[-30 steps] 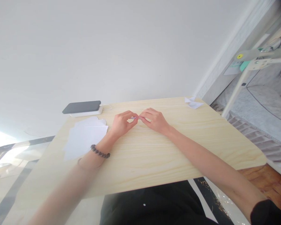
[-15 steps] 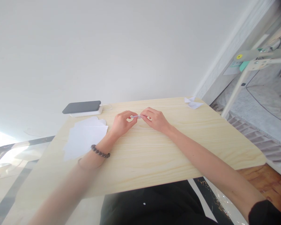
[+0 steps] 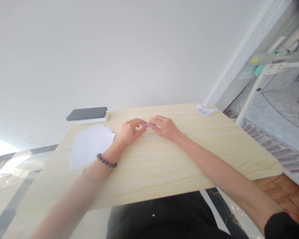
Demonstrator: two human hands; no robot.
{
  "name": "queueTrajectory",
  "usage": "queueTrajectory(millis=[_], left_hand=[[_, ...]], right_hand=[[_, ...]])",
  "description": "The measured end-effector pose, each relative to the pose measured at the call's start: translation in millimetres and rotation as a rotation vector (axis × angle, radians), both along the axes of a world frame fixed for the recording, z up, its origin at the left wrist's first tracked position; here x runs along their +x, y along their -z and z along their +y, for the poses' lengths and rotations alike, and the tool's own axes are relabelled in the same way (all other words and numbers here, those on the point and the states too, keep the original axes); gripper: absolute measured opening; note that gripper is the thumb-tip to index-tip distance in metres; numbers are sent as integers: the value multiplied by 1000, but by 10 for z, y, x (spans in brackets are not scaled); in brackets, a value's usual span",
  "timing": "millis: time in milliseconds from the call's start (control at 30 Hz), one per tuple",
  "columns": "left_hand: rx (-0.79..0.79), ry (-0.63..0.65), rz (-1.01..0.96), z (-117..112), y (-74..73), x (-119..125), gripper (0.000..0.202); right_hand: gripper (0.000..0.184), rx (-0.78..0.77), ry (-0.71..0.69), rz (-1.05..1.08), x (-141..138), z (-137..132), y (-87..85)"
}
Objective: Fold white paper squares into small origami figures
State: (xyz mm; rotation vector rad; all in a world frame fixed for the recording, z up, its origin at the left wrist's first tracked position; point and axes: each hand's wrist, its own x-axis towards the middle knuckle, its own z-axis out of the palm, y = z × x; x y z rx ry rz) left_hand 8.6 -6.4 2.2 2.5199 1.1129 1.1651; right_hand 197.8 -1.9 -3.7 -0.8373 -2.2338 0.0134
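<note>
A small folded piece of white paper [image 3: 145, 124] is pinched between my two hands, seen nearly edge-on above the table's middle. My left hand [image 3: 131, 131] grips its left part between thumb and fingers; a dark bead bracelet circles that wrist. On the right part, the thumb and fingers of my right hand [image 3: 165, 127] close together, almost touching the left fingertips. Most of the paper is hidden by the fingers, so its exact shape cannot be made out.
Left of my hands lies a stack of white paper sheets [image 3: 89, 149]. Behind it a dark phone [image 3: 87, 114] rests on a white block with a cable. A folded paper piece [image 3: 206, 110] sits at the far right corner of the wooden table [image 3: 149, 172]. A wall rises behind.
The fingers of my right hand have shifted slightly on the paper, the thumb now lying straighter along it. My left hand keeps nearly the same place.
</note>
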Motion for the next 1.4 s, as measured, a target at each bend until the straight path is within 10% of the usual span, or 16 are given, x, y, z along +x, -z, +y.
queueTrajectory(millis=[1400], left_hand=[[32,17,25,-8,-35,1,13]], right_hand=[[22,49,-32,-62,53,49,-25]])
